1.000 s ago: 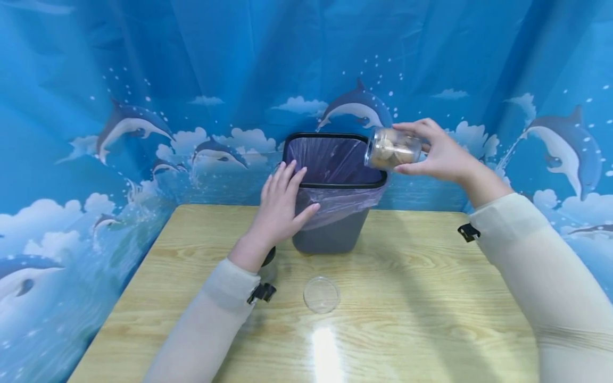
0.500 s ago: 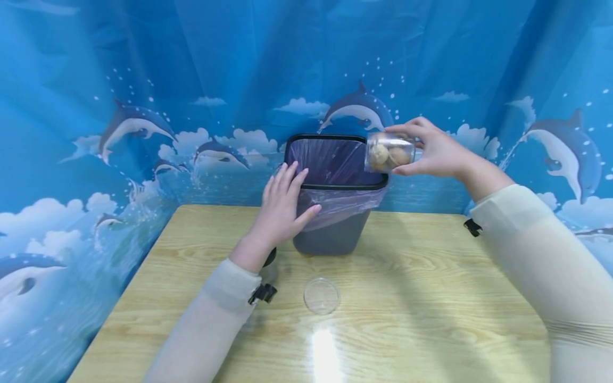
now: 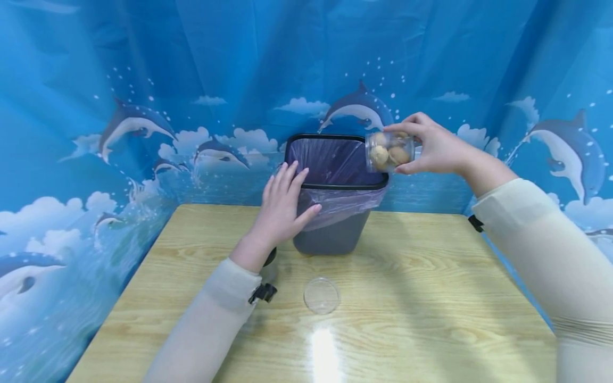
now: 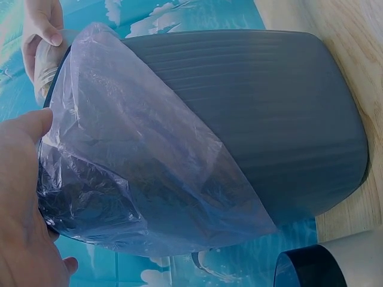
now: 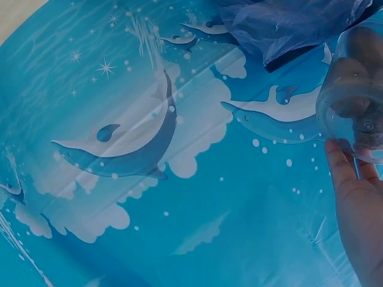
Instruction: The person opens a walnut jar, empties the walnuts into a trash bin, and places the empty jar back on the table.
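Observation:
My right hand [image 3: 433, 146] grips a clear jar [image 3: 370, 154] between thumb and fingers. The jar lies on its side at the right rim of a grey trash bin [image 3: 325, 240]. Inside it are several round, tan-brown lumps [image 3: 380, 155], whose kind I cannot tell. My left hand [image 3: 281, 210] lies at the bin's left rim, its fingers spread and fairly straight. In the left wrist view, the left thumb [image 4: 37, 122] touches the edge of the thin purple bin liner [image 4: 137, 161] folded over the rim. The bin's bottom is hidden.
A clear round lid [image 3: 322, 296] lies on the wooden table [image 3: 407, 298] in front of the bin. A clear container with a black top [image 4: 311, 269] stands beside the left wrist, partly hidden in the head view. A blue dolphin-print curtain [image 3: 215, 80] hangs behind.
The jar has turned in my right hand from a slight tilt to nearly level, and its lumps have shifted toward the bin end. The right forearm swung slightly outward; the left hand stayed put.

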`<act>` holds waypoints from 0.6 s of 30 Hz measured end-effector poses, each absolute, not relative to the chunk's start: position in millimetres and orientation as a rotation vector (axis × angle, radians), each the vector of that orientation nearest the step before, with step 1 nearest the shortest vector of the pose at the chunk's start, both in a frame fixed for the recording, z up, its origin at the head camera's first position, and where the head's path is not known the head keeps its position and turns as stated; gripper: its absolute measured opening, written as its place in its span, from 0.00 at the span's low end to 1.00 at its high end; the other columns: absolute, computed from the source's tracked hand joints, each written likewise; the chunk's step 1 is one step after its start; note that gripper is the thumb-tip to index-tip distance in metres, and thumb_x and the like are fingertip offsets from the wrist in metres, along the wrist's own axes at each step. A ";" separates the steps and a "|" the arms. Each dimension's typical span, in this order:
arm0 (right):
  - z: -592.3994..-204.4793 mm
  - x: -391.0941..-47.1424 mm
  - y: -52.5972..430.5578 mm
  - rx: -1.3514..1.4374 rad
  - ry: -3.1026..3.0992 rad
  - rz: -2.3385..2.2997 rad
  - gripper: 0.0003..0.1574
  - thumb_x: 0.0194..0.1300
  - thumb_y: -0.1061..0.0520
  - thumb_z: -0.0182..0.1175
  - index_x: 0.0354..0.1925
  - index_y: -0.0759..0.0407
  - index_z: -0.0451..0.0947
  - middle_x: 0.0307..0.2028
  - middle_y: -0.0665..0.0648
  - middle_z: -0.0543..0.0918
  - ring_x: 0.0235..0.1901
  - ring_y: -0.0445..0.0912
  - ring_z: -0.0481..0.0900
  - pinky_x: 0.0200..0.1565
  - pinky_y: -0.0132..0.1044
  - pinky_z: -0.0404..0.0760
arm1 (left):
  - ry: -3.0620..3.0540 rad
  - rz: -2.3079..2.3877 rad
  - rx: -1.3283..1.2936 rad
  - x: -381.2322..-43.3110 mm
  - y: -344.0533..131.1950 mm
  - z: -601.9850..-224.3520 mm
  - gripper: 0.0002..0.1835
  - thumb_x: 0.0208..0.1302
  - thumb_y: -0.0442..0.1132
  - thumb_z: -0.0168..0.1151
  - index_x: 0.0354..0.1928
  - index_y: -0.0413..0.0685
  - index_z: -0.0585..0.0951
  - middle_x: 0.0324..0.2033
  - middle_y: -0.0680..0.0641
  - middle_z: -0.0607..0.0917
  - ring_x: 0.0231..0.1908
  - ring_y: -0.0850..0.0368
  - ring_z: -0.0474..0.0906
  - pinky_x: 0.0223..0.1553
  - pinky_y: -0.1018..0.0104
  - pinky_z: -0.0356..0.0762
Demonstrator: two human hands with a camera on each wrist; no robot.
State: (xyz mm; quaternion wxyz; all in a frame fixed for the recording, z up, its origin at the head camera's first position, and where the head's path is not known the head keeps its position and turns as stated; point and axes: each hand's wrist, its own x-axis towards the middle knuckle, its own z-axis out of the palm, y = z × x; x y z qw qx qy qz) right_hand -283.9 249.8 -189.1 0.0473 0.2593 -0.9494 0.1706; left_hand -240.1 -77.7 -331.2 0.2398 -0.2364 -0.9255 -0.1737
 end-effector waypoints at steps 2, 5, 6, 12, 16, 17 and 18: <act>-188.3 -284.2 249.1 0.796 -2.900 0.495 0.52 0.44 0.41 0.71 0.66 0.33 0.59 0.57 0.55 0.59 0.49 0.54 0.61 0.42 0.49 0.68 | -2.535 -0.473 -0.645 -239.9 -77.8 -330.9 0.44 0.59 0.70 0.42 0.72 0.60 0.44 0.71 0.51 0.39 0.70 0.52 0.30 0.66 0.46 0.34; -186.3 -284.6 247.7 0.805 -2.905 0.459 0.52 0.45 0.42 0.72 0.66 0.33 0.59 0.58 0.56 0.58 0.48 0.54 0.62 0.40 0.48 0.69 | -2.537 -0.473 -0.644 -240.0 -77.7 -330.9 0.44 0.59 0.70 0.42 0.72 0.60 0.44 0.71 0.51 0.39 0.70 0.52 0.30 0.66 0.46 0.34; -185.5 -284.7 247.1 0.811 -2.905 0.447 0.52 0.45 0.43 0.72 0.66 0.34 0.59 0.58 0.56 0.58 0.48 0.54 0.62 0.39 0.47 0.70 | -2.537 -0.475 -0.643 -240.2 -77.7 -331.1 0.44 0.59 0.70 0.42 0.72 0.60 0.44 0.71 0.51 0.39 0.70 0.52 0.30 0.66 0.47 0.34; -181.1 -284.1 242.0 0.823 -2.911 0.400 0.51 0.44 0.46 0.73 0.66 0.36 0.61 0.58 0.57 0.58 0.48 0.54 0.63 0.38 0.46 0.71 | -2.532 -0.474 -0.643 -241.2 -77.5 -331.8 0.44 0.59 0.70 0.42 0.72 0.60 0.43 0.71 0.51 0.39 0.70 0.52 0.29 0.66 0.47 0.33; -179.3 -283.8 239.3 0.824 -2.934 0.386 0.52 0.44 0.48 0.73 0.66 0.35 0.60 0.58 0.57 0.58 0.50 0.55 0.62 0.39 0.47 0.71 | -2.538 -0.480 -0.643 -240.3 -77.4 -331.4 0.44 0.59 0.70 0.42 0.72 0.60 0.43 0.71 0.51 0.39 0.70 0.53 0.29 0.66 0.47 0.33; -178.9 -283.8 238.7 0.831 -2.938 0.379 0.52 0.44 0.48 0.73 0.66 0.35 0.60 0.58 0.57 0.58 0.50 0.55 0.62 0.39 0.47 0.71 | -2.539 -0.480 -0.643 -240.2 -77.2 -331.2 0.44 0.59 0.70 0.42 0.72 0.60 0.43 0.71 0.51 0.39 0.70 0.53 0.29 0.66 0.47 0.33; -178.5 -283.8 238.1 0.839 -2.941 0.372 0.52 0.44 0.48 0.73 0.66 0.36 0.61 0.59 0.57 0.58 0.51 0.55 0.61 0.39 0.47 0.71 | -2.540 -0.479 -0.641 -239.9 -77.2 -331.1 0.44 0.59 0.70 0.42 0.72 0.61 0.43 0.71 0.51 0.39 0.70 0.53 0.29 0.66 0.47 0.33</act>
